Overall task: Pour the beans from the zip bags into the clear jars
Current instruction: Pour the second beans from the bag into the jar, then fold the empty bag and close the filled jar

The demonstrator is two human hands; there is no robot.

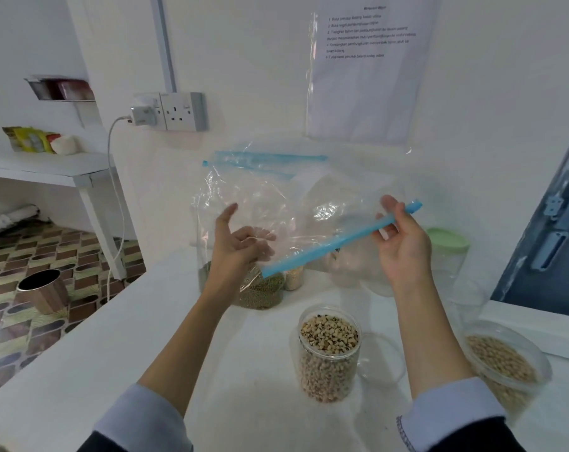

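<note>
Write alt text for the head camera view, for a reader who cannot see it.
A person's right hand pinches the blue zip strip of a clear, empty-looking plastic zip bag held above a white table, while the left hand is by the bag's film. Below stand two open clear jars, one of black-eyed beans and one of tan beans.

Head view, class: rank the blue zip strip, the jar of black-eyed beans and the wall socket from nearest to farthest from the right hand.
1. Blue zip strip: pinched in the right hand.
2. Jar of black-eyed beans: on the table, below and left of that hand.
3. Wall socket: on the wall, far upper left.
</note>
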